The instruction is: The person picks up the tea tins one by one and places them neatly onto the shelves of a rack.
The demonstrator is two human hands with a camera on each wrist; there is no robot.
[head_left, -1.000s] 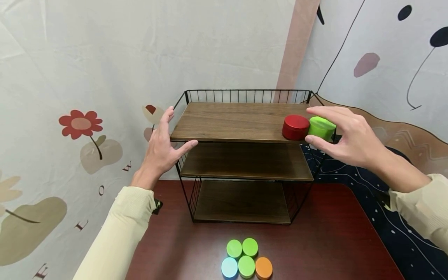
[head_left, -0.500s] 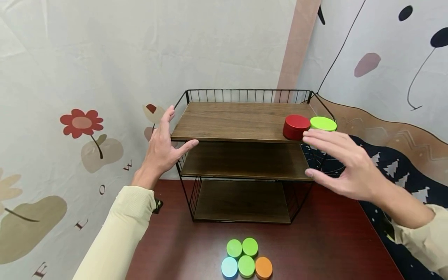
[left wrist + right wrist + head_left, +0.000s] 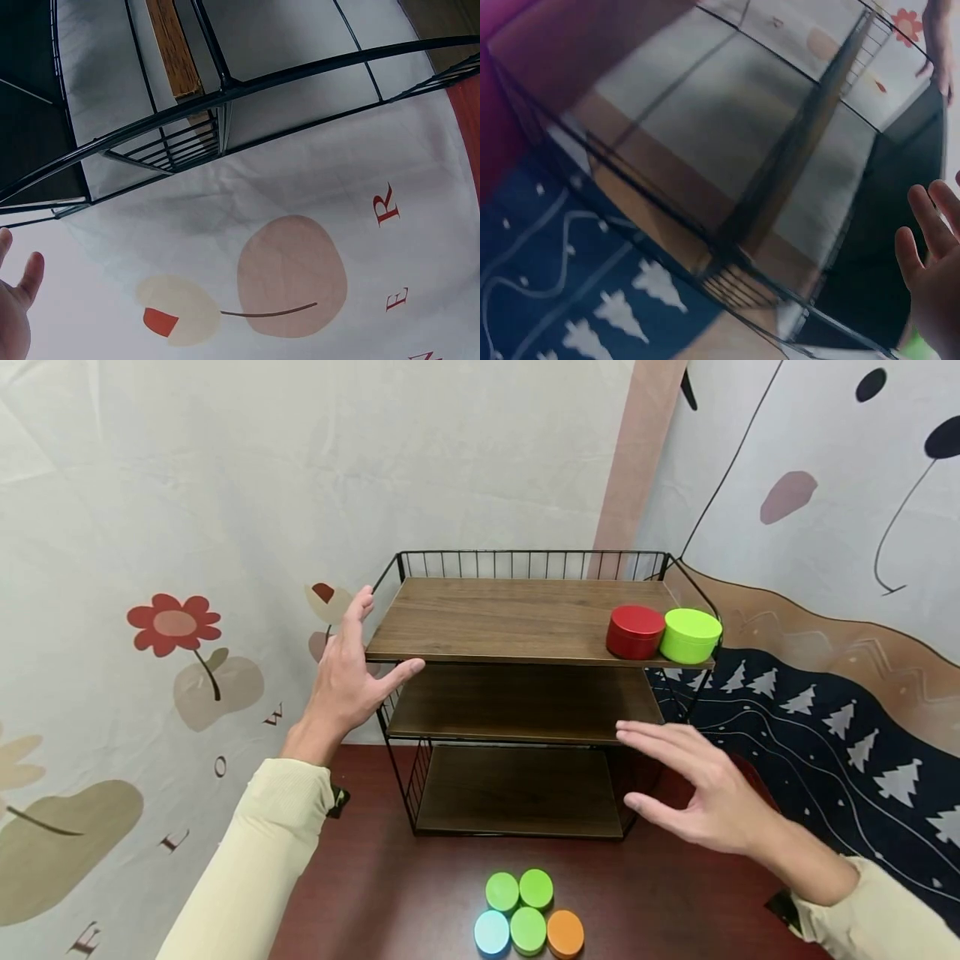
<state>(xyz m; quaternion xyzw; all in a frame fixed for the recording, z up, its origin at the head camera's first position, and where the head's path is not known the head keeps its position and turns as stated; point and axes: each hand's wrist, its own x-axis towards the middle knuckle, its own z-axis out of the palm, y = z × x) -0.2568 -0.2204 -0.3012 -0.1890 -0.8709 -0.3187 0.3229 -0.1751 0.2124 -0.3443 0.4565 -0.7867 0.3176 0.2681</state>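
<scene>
A three-tier shelf (image 3: 517,618) with wooden boards and a black wire frame stands on the table. On its top board, at the right front corner, a red round tin (image 3: 635,633) sits beside a light green round tin (image 3: 690,636). My left hand (image 3: 348,672) is at the shelf's left side near the top board, thumb spread from the fingers, holding nothing. In front of the lower right of the shelf, my right hand (image 3: 701,789) hangs in the air with relaxed fingers and holds nothing. The right wrist view shows its fingers (image 3: 934,221) beside the frame.
On the dark red table (image 3: 360,877), in front of the shelf, several round tins stand in a cluster: green ones (image 3: 528,930), a blue one (image 3: 492,933) and an orange one (image 3: 565,933). A patterned cloth (image 3: 225,460) hangs behind and to the right.
My right hand has left the green tin on the top board and moved down and slightly left, uncovering it. My left hand has stayed in place.
</scene>
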